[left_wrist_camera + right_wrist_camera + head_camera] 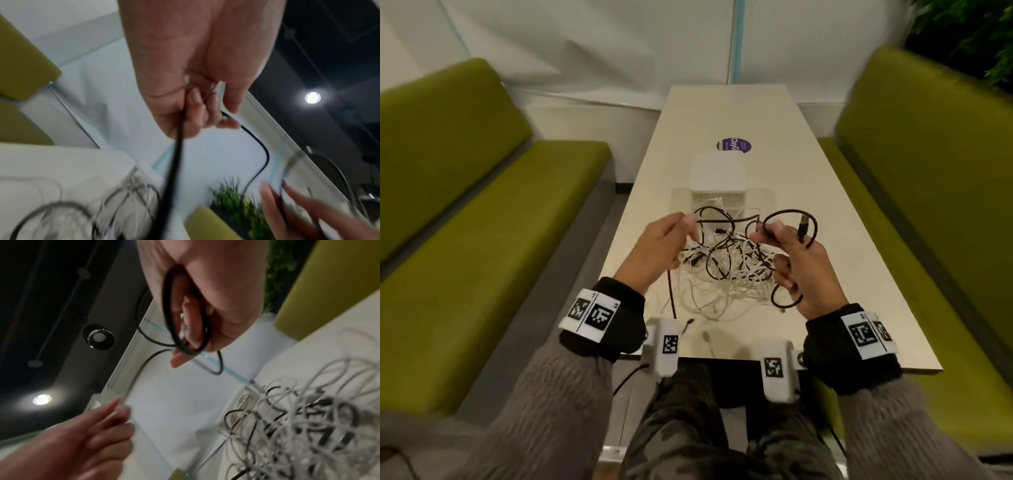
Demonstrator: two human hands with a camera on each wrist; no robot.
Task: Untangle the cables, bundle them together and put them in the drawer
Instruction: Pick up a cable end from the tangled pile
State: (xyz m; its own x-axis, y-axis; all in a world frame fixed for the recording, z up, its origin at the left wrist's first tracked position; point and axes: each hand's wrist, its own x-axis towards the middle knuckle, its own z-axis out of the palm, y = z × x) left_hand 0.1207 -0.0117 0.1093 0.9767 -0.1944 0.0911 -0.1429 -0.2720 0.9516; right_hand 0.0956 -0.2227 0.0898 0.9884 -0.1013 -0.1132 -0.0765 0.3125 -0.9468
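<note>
A tangle of white and black cables lies on the cream table in front of me. My left hand is raised over its left side and pinches a black cable that runs across to my right hand. That hand grips coiled loops of the same black cable, whose USB plug sticks up above the fingers. The loops ring its fingers in the right wrist view. A small white drawer unit stands just behind the tangle. Whether it is open cannot be seen.
Green benches flank the table on both sides. A round purple sticker lies beyond the drawer unit. Loose cable ends lie near the table's front edge. A plant stands at the back right.
</note>
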